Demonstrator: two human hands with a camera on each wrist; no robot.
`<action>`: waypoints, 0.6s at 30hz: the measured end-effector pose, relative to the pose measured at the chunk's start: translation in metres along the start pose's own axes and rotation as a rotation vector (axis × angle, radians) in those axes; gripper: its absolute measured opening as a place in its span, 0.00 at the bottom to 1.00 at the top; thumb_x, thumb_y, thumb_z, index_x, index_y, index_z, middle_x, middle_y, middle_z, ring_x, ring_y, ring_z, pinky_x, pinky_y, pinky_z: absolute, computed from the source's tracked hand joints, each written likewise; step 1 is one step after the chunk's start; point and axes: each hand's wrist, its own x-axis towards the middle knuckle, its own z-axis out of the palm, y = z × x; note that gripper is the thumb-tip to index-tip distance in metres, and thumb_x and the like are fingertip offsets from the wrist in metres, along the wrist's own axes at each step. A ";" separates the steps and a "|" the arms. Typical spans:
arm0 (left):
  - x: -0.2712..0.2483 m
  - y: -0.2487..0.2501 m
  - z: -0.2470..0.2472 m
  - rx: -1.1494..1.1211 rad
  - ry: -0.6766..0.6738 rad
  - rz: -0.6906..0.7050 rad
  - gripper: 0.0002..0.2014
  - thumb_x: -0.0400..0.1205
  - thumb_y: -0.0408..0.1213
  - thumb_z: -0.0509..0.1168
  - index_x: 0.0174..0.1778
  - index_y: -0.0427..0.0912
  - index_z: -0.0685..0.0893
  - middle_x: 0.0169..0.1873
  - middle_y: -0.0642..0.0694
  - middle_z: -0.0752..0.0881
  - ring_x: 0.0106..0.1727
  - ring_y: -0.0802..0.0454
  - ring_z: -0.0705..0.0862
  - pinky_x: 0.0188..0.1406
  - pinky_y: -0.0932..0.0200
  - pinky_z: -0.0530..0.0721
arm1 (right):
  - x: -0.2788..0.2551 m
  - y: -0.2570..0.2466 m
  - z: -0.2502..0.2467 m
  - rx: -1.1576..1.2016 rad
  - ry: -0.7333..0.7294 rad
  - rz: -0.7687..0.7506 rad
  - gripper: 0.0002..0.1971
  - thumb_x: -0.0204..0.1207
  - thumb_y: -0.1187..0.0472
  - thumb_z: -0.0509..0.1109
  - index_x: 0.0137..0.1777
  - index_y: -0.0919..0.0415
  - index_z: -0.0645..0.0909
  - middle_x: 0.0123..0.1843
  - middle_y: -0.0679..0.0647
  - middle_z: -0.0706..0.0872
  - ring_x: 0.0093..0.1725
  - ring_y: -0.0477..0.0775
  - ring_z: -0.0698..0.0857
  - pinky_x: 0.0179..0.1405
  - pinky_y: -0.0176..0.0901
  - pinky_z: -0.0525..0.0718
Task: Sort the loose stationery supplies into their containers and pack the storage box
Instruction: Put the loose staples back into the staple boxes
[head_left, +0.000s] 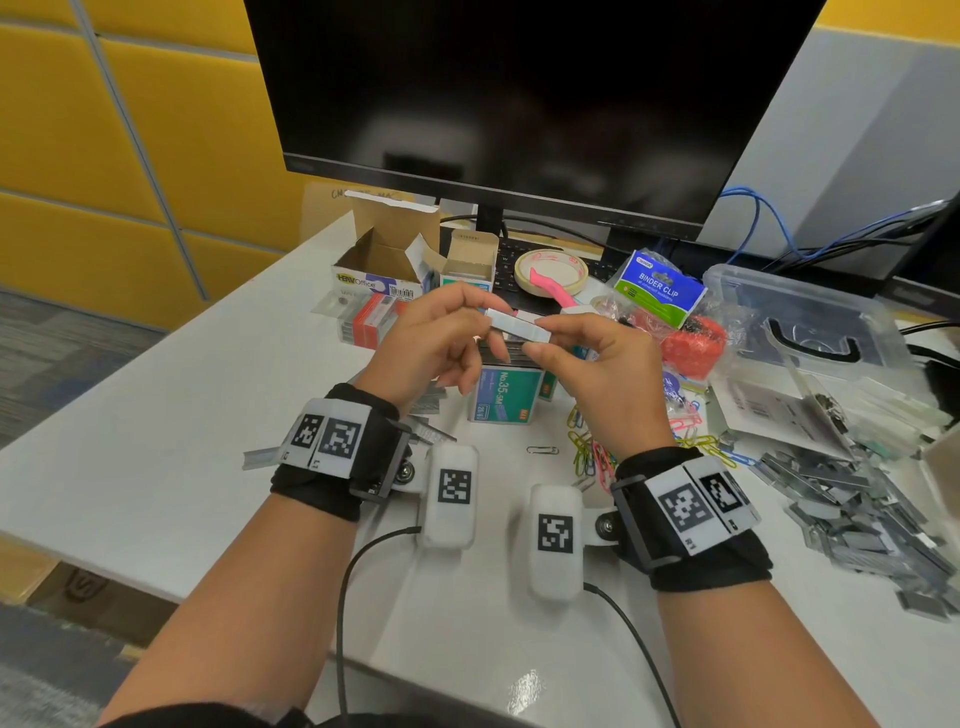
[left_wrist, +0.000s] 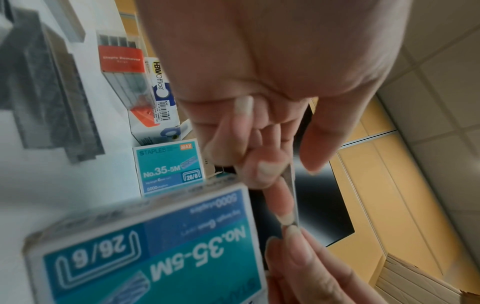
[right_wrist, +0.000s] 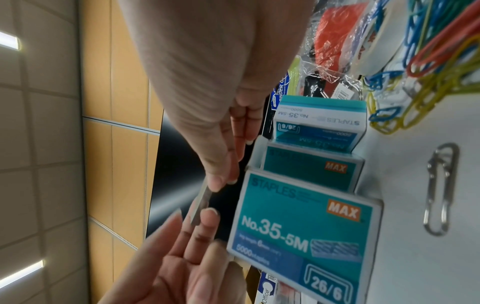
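Note:
A short silver strip of staples (head_left: 517, 326) hangs in the air between both hands, above the teal No.35-5M staple boxes (head_left: 506, 395). My left hand (head_left: 485, 318) pinches its left end with thumb and fingertips, and my right hand (head_left: 537, 335) pinches its right end. The left wrist view shows the strip (left_wrist: 292, 185) edge-on between the fingers, over a teal box (left_wrist: 155, 246). In the right wrist view the strip (right_wrist: 201, 202) spans both hands beside the row of teal boxes (right_wrist: 303, 232).
A clear plastic storage box (head_left: 810, 312) stands at the right, with a heap of loose staples (head_left: 857, 504) in front of it. Coloured paper clips (head_left: 592, 452), a binder clip bag (head_left: 660, 288), a tape roll (head_left: 550, 270) and an open cardboard box (head_left: 384, 260) surround the hands. A monitor (head_left: 519, 104) stands behind.

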 end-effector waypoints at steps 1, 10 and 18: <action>0.000 0.000 0.000 0.021 0.004 0.008 0.05 0.84 0.33 0.59 0.51 0.40 0.80 0.30 0.49 0.86 0.17 0.57 0.75 0.16 0.69 0.70 | 0.000 0.000 0.000 0.005 0.004 0.000 0.10 0.71 0.63 0.76 0.52 0.56 0.87 0.38 0.37 0.84 0.40 0.28 0.81 0.40 0.20 0.77; 0.000 -0.001 0.000 0.046 0.055 0.032 0.05 0.85 0.30 0.57 0.47 0.40 0.78 0.28 0.49 0.85 0.17 0.59 0.74 0.17 0.71 0.71 | 0.001 0.001 -0.001 0.080 -0.046 0.009 0.14 0.73 0.63 0.74 0.58 0.57 0.86 0.43 0.45 0.87 0.43 0.29 0.83 0.42 0.23 0.81; 0.000 -0.002 -0.001 0.059 0.033 0.045 0.05 0.84 0.30 0.59 0.47 0.41 0.78 0.30 0.49 0.88 0.17 0.58 0.76 0.17 0.70 0.72 | 0.001 0.001 -0.002 0.161 -0.024 0.009 0.12 0.75 0.65 0.72 0.57 0.53 0.85 0.47 0.44 0.88 0.50 0.40 0.86 0.47 0.31 0.84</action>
